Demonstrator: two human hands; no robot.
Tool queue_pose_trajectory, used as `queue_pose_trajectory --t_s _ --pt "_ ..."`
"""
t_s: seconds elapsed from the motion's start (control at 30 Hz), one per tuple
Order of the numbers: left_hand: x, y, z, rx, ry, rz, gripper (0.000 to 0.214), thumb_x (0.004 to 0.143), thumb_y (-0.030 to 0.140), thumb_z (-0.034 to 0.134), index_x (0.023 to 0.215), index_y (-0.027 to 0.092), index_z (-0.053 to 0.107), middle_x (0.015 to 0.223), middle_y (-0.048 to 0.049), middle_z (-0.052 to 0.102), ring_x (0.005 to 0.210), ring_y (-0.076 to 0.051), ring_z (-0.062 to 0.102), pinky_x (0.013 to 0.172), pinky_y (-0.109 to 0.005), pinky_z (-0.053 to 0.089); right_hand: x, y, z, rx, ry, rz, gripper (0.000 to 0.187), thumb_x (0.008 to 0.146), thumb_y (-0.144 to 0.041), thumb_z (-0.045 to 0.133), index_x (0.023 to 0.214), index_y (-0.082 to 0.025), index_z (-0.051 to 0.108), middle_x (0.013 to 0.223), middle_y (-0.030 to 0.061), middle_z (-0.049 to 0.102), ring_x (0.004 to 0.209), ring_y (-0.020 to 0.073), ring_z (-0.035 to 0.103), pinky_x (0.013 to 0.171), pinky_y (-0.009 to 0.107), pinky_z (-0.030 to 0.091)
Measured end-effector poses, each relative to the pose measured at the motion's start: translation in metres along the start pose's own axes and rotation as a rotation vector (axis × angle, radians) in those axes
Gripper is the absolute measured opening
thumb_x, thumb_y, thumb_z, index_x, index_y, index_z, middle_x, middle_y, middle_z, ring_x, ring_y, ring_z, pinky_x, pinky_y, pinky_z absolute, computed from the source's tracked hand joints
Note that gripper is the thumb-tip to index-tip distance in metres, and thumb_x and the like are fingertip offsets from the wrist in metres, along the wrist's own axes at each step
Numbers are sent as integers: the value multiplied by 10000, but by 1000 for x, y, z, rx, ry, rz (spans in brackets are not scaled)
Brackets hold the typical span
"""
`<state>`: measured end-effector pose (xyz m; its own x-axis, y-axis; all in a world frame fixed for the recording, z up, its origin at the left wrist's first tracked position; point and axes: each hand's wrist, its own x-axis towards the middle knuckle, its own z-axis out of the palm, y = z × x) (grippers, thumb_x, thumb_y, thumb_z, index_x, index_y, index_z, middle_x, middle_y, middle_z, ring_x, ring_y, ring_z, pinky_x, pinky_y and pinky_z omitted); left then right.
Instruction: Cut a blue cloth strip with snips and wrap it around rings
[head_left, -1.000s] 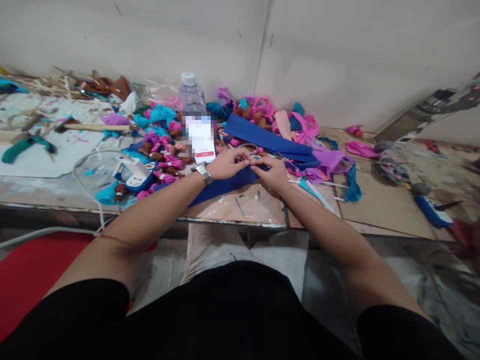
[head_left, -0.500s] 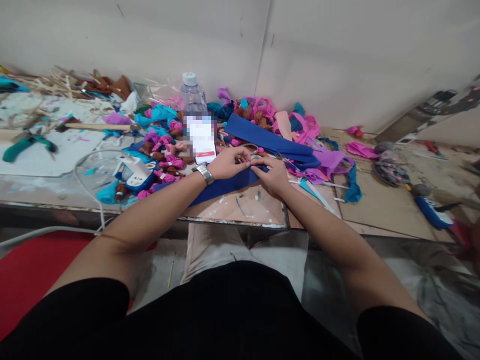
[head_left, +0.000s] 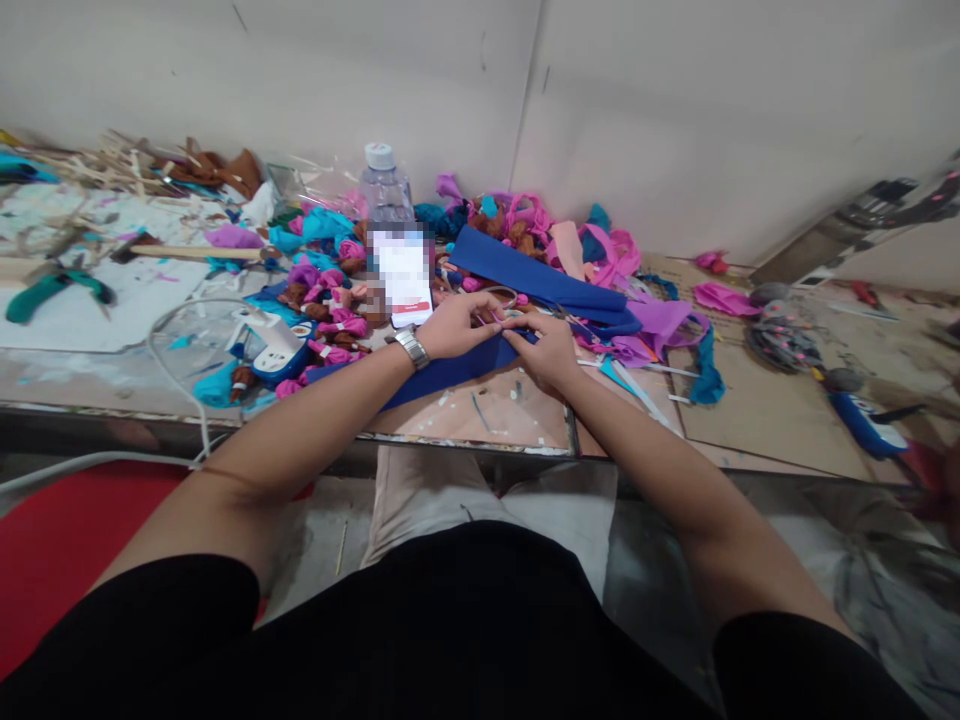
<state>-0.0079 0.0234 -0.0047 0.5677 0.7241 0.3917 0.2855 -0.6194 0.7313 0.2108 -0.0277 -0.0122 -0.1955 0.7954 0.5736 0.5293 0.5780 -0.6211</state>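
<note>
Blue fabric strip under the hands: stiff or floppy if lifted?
Probably floppy: the blue fabric strip lies limp and flat beneath the left hand and right hand. Likely light, since it looks thin. Pushed, it would probably bunch rather than slide.

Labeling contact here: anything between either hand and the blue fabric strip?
Nothing visible. The left hand and right hand both rest directly on the blue fabric strip, fingertips meeting at its upper edge. What they pinch there is too small to tell.
</note>
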Motion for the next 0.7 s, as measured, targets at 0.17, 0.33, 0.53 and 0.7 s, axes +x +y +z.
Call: queue_pose_trajectory --t_s 0.17,0.33,0.53,0.7 --pt "0 2 -1 10 -5 -4 194 924 366 710 1015 195 717 979 -57 769 902 -194 721 829 -342 580 0 1 1 -9 -8 24 144 905 -310 728 965 -236 837 1003 46 848 955 267 780 933 404 588" --pt "0 4 -2 24 -9 6 171 926 340 693 1015 196 711 970 -54 764 893 -191 714 828 -341 571 0 1 1 -20 -19 28 148 905 -318 715 952 -234 828 999 50 847 952 267 774 923 404 581" --pt "0 7 -2 32 -18 9 161 922 331 681 1001 192 697 972 -51 759 892 -193 710 832 -344 562 0 3 2 -13 -7 3 142 908 -310 703 945 -224 810 978 50 836 932 258 762 892 390 564" --pt "0 9 -2 67 -19 21 151 927 326 665 995 193 691 981 -52 758 901 -199 708 829 -344 553 0 3 2 -40 -10 8 115 919 -304 700 930 -229 786 974 51 820 959 257 744 906 392 547"
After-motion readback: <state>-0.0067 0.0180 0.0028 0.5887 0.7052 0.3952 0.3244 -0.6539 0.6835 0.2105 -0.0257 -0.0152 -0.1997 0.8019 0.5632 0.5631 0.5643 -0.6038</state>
